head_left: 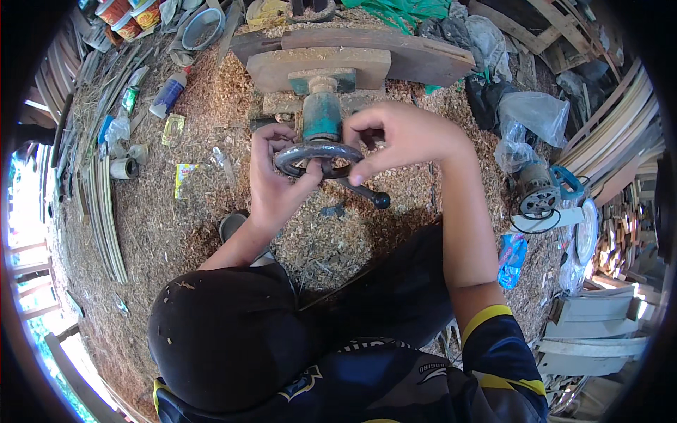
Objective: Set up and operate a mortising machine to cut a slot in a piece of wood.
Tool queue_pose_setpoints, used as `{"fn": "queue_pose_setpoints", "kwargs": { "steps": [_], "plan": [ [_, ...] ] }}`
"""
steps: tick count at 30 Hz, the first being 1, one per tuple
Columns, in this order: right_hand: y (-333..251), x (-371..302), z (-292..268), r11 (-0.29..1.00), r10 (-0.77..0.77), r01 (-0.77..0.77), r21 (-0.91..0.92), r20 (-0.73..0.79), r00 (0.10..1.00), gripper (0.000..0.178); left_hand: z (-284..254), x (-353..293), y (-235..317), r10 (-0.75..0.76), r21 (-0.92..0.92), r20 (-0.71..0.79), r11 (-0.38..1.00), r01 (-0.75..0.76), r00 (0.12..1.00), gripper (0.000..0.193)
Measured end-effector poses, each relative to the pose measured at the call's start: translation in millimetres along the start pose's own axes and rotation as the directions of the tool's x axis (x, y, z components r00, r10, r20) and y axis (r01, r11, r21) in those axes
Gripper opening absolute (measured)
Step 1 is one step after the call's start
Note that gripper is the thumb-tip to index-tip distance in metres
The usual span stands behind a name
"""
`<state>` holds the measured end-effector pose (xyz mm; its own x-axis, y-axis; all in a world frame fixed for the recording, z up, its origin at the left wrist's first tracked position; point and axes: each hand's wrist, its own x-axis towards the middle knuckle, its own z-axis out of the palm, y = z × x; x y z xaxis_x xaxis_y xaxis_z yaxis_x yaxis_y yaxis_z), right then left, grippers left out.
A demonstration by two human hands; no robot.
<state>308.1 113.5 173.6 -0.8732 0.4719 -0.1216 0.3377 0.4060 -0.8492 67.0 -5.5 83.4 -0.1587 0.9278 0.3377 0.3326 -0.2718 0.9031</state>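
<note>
Handwheel [317,150] at the near end of the green cylinder [321,116]; fingers close in around it
I see my left grip [271,185] pinching the rim, thumb reaching into its opening; my right grip [410,139] is half curled at the other side, and I cannot tell whether it closes on anything; should the wheel turn, I judge that thumb could get caught; the ball-ended lever [363,191] could knock my right thumb; shavings [303,236] could foul the hub.
</note>
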Motion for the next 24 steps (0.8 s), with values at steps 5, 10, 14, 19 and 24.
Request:
{"fn": "queue_pose_setpoints", "kwargs": {
  "steps": [5, 10, 14, 19, 24],
  "plan": [
    [24, -8, -6, 0.994, 0.093, -0.088, -0.070, 0.073, 0.993, 0.048, 4, 7, 11, 0.067, 0.065, 0.015, 0.996, -0.068, 0.998, 0.065],
    [20, -1, -4, 0.989, 0.098, -0.086, -0.122, 0.098, 0.990, 0.045, -1, 6, 6, 0.106, -0.002, -0.001, 0.994, -0.106, 0.994, 0.060],
    [15, -5, -3, 0.994, 0.003, 0.001, -0.108, 0.032, 0.999, 0.038, -20, 10, 3, 0.320, -0.086, 0.021, 0.944, -0.318, 0.947, 0.054],
    [5, -11, -2, 0.978, -0.111, 0.154, 0.140, -0.273, 0.955, 0.029, -21, 5, 11, 0.321, -0.049, 0.032, 0.946, -0.319, 0.947, 0.042],
    [7, -14, -16, 0.997, -0.072, 0.075, 0.032, -0.087, 0.994, 0.025, -23, -2, -5, 0.270, 0.137, 0.105, 0.949, -0.283, 0.957, 0.020]
  ]
}}
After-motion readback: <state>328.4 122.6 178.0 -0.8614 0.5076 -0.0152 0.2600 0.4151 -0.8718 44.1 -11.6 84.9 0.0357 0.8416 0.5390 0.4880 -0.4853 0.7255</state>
